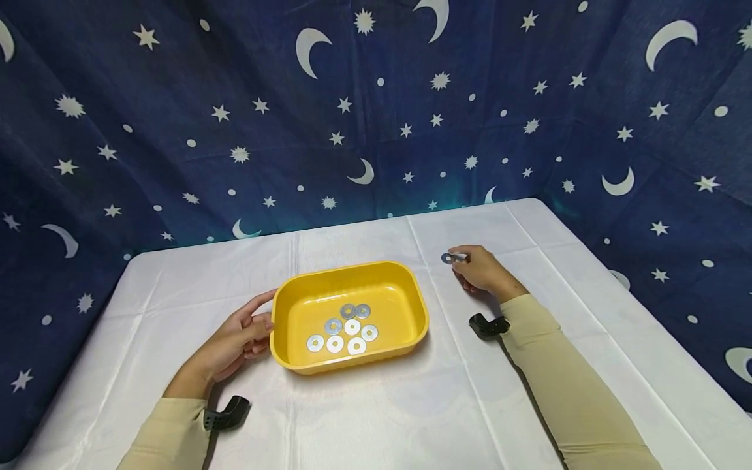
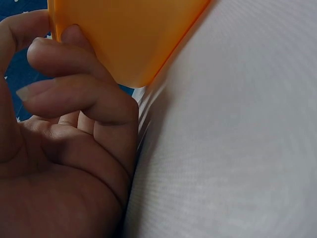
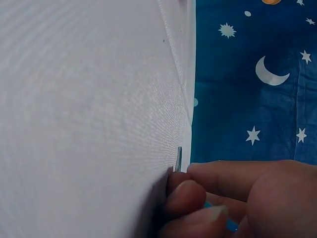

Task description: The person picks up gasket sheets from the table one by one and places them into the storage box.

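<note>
A yellow rectangular tray (image 1: 388,294) stands on the white-covered table. Several flat metal washers (image 1: 352,327) lie on its floor, mostly toward the front. At the tray's left end, my left hand (image 1: 237,336) holds the rim; in the left wrist view its fingers (image 2: 81,94) are curled beside the tray wall (image 2: 124,44). To the right of the tray, my right hand (image 1: 482,269) pinches a metal washer (image 1: 448,258) between its fingertips, low over the table. That washer (image 3: 179,158) appears edge-on in the right wrist view.
White cloth covers the table (image 1: 364,424), with crease lines running across it. Behind and on both sides hangs a dark blue curtain (image 1: 264,150) with moons and stars. A black wrist mount is on each sleeve, the left one (image 1: 228,414) close to the table.
</note>
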`<action>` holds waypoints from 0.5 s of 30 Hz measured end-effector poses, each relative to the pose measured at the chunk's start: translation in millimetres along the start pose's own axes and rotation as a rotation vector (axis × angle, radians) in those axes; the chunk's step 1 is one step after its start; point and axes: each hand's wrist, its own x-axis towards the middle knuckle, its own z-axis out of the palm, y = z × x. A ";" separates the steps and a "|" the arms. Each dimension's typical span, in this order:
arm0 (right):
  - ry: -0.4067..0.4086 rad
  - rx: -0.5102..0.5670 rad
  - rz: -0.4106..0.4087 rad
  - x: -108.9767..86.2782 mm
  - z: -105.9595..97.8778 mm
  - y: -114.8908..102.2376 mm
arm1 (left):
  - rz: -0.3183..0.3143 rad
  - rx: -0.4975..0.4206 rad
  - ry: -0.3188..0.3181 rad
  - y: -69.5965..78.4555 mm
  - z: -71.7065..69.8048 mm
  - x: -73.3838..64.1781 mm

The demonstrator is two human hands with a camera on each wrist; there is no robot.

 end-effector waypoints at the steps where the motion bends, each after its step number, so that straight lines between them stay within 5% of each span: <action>1: 0.000 -0.018 -0.006 -0.2 0.2 -0.5 | -0.001 0.001 0.000 0.0 0.1 -0.4; 15: 0.009 -0.123 -0.017 -7.3 1.9 -7.6 | -0.005 0.011 0.003 1.1 2.0 -0.8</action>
